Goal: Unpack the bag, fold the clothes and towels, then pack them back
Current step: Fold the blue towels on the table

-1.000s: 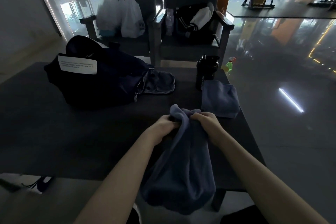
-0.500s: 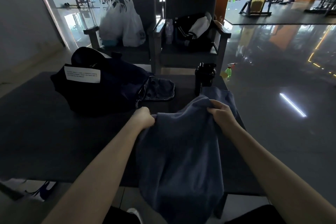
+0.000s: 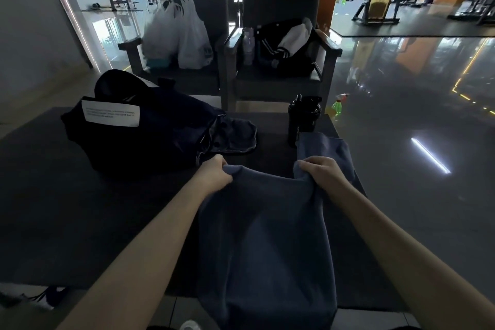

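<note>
Both hands, left hand (image 3: 214, 174) and right hand (image 3: 321, 171), grip the top corners of a dark blue terry towel (image 3: 265, 244) spread before the dark navy duffel bag (image 3: 139, 128), apparently draping over the black table (image 3: 67, 209) edge

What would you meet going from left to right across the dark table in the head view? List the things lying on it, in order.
dark bag → crumpled dark garment → black shaker bottle → folded blue towel

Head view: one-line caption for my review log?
Left hand and right hand hold a blue towel by its top corners over the table, near the bag.
</note>
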### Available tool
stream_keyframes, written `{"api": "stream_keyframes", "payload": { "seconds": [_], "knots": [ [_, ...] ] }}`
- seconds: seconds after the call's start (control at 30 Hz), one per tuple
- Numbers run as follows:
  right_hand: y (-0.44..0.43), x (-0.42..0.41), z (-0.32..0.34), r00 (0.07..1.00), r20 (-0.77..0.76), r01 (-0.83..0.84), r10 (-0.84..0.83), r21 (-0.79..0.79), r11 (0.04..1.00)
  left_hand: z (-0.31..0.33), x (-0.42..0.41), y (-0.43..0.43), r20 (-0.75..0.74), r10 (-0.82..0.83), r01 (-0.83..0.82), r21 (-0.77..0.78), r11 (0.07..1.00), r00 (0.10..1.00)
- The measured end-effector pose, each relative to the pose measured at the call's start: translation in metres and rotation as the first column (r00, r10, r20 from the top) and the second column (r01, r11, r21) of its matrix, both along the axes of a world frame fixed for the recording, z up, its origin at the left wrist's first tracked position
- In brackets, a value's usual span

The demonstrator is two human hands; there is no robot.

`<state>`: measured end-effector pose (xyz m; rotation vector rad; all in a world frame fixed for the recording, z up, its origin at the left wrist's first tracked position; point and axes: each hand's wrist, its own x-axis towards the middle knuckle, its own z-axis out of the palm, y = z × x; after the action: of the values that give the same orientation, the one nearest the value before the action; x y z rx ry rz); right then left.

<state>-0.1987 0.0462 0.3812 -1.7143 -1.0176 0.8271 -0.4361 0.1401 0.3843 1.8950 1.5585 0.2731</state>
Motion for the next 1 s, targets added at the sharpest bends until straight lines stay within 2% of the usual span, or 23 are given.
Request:
{"api": "stream_keyframes", "payload": {
  "seconds": [0.13, 0.27, 0.37, 0.5, 0.57, 0.67, 0.77, 0.87, 1.0],
  "knots": [
    [0.015, 0.012, 0.006, 0.966, 0.215, 0.127, -0.147, 0.101, 0.987, 0.002, 0.0, 0.023, -0.119, 0.023, -0.002, 0.173, 0.985, 0.993],
    [0.035, 0.021, 0.017, 0.903, 0.337, 0.221, -0.267, 0.17, 0.96, 0.007, 0.004, 0.046, -0.123, 0.126, -0.071, 0.379, 0.923, 0.984],
    [0.053, 0.025, 0.023, 0.865, 0.412, 0.235, -0.286, 0.171, 0.957, 0.011, 0.015, 0.062, -0.109, 0.188, -0.124, 0.432, 0.893, 0.976],
    [0.078, 0.028, 0.02, 0.774, 0.542, 0.293, -0.327, 0.151, 0.944, 0.007, 0.032, 0.081, -0.128, 0.192, -0.11, 0.474, 0.874, 0.973],
    [0.088, 0.03, 0.013, 0.736, 0.611, 0.284, -0.29, 0.11, 0.952, 0.001, 0.037, 0.087, -0.185, 0.187, -0.061, 0.534, 0.843, 0.965],
    [0.091, 0.03, 0.0, 0.633, 0.757, 0.238, -0.166, 0.013, 0.971, -0.015, 0.04, 0.088, -0.356, 0.157, 0.12, 0.644, 0.756, 0.921],
    [0.077, 0.018, -0.012, 0.504, 0.853, 0.14, -0.131, 0.069, 0.988, -0.038, 0.037, 0.067, -0.377, 0.046, 0.236, 0.664, 0.709, 0.925],
    [0.048, -0.006, -0.026, 0.463, 0.884, -0.041, -0.058, 0.086, 0.995, -0.057, 0.026, 0.03, -0.309, -0.072, 0.249, 0.584, 0.772, 0.948],
    [0.002, -0.045, -0.049, 0.549, 0.815, -0.235, 0.188, -0.065, 0.97, -0.071, 0.004, -0.019, -0.331, -0.168, 0.297, 0.39, 0.872, 0.928]
  ]
}}
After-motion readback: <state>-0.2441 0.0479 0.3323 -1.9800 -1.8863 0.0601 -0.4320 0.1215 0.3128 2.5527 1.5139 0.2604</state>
